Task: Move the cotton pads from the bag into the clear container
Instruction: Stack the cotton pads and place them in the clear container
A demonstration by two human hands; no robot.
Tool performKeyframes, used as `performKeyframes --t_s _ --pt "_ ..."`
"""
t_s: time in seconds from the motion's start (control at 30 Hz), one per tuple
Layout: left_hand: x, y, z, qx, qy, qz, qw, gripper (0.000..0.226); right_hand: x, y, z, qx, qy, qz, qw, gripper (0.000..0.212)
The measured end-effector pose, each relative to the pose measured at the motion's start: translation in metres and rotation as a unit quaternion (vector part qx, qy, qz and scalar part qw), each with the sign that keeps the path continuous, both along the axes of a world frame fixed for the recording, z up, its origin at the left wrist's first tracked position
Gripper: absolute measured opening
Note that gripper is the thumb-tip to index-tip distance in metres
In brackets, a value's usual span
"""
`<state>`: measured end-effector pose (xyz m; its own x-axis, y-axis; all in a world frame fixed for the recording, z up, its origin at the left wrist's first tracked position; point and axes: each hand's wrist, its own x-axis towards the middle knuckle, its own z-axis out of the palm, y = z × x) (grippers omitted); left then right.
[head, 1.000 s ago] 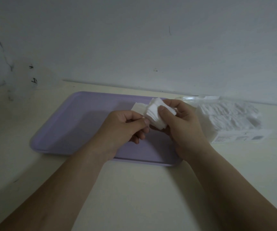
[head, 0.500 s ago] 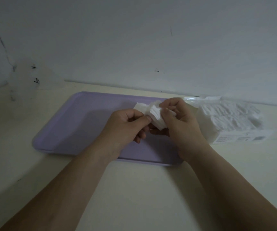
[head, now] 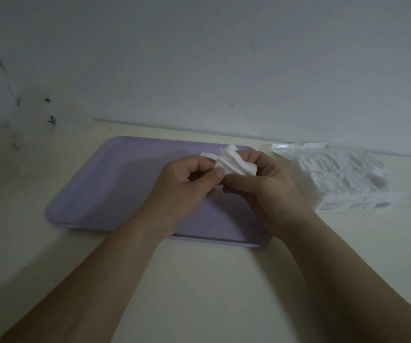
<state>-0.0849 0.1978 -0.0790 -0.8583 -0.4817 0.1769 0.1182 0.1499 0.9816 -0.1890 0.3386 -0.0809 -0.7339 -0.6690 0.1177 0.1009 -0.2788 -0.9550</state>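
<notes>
Cream bench, lilac tray: left grip and right grip pinch fanned cotton pads; bag toward right edge.

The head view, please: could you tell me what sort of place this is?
Probably a plain home desk: a cream table against a bare, marked wall, a lilac tray, and a bag of cotton pads.

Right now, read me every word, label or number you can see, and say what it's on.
On the bag, a label: print too small and blurred to read.
On a pale patch by the left wall: two dark marks, the lower perhaps "4", unsure.
No text on the cotton pads or purple tray.
</notes>
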Motion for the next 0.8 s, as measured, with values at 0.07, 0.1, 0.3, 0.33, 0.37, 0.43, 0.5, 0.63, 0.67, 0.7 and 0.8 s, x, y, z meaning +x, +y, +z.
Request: performKeyframes --t_s 0.07,0.1,0.3,0.33,0.37,0.43,0.5,0.63,0.67,0.7,0.8 --pt "0.0 0.001 0.001 0.0 -0.002 -0.005 1.0 0.015 0.0 0.001 -0.001 -0.005 0.002 -0.01 1.0 0.038" --pt "0.0 0.001 0.001 0.003 -0.001 -0.004 1.0 0.014 0.0 0.001 -0.001 -0.007 0.001 -0.011 1.0 0.034" --pt "-0.002 0.001 -0.001 0.017 -0.019 0.018 1.0 0.011 0.003 0.0 0.001 -0.015 -0.024 -0.044 0.999 0.016" --pt "-0.002 0.002 -0.001 0.015 -0.021 0.021 0.999 0.011 0.002 0.0 0.0 -0.015 -0.023 -0.053 0.998 0.013" --pt "-0.002 0.002 -0.001 0.011 -0.022 0.023 0.999 0.012 0.002 0.0 0.0 -0.012 -0.019 -0.06 0.998 0.011" --pt "-0.002 0.003 0.0 0.004 -0.022 0.027 0.999 0.015 0.002 -0.002 -0.002 -0.003 -0.006 -0.079 0.997 0.009" --pt "-0.002 0.004 0.001 0.005 -0.023 0.025 0.999 0.016 0.003 -0.003 -0.003 0.005 0.007 -0.097 0.995 0.01" --pt "0.001 0.005 0.007 0.036 -0.02 0.021 0.999 0.016 -0.001 -0.003 -0.008 0.024 0.021 -0.133 0.991 0.015" --pt "0.003 0.004 0.009 0.038 -0.021 0.026 0.999 0.017 -0.002 -0.003 -0.009 0.027 0.026 -0.144 0.989 0.016" --pt "0.004 0.002 0.011 0.04 -0.021 0.032 0.998 0.019 -0.004 -0.003 -0.01 0.027 0.029 -0.152 0.988 0.017" --pt "0.007 -0.005 0.016 0.063 -0.006 0.054 0.997 0.03 -0.005 -0.001 -0.01 0.037 0.057 -0.178 0.982 0.013"
